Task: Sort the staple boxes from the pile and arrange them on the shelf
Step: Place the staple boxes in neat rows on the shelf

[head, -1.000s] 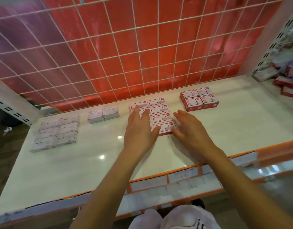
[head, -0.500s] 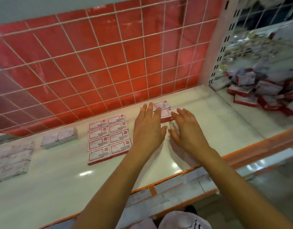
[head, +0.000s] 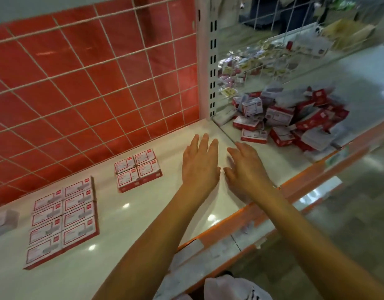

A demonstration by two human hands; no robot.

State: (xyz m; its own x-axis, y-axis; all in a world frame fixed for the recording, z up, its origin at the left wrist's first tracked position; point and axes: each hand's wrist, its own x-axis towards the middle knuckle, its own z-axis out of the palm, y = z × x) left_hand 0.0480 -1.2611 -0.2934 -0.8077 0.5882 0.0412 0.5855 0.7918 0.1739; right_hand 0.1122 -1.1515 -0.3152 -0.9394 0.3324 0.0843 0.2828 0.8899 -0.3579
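while both hands hang empty over the pale shelf (head: 143,226), the left hand (head: 200,167) and right hand (head: 246,169) sit side by side at centre frame, fingers straight and slightly spread, thumbs nearly meeting, gripping nothing; whether the palms touch the surface cannot be told. the unsorted pile (head: 295,120) of red-and-white staple boxes fills the right of the frame, in the next bay beyond the white slotted upright (head: 208,61), boxes tumbled at every angle, some on edge. set in order, a block of four boxes (head: 138,169) lies left of the hands near the red wire-grid back (head: 89,83), and a block of eight (head: 62,221) lies flat in two columns at lower left, labels up; a paler box (head: 3,221) shows at the far left edge. the boxes look like small, stiff cardboard, probably dense for their size, with glossy faces that could slide on the smooth shelf. a pinch across the two long sides seems the surest hold, and several could likely be pressed together and carried as a row. every box in view appears closed, so the contents go unseen.
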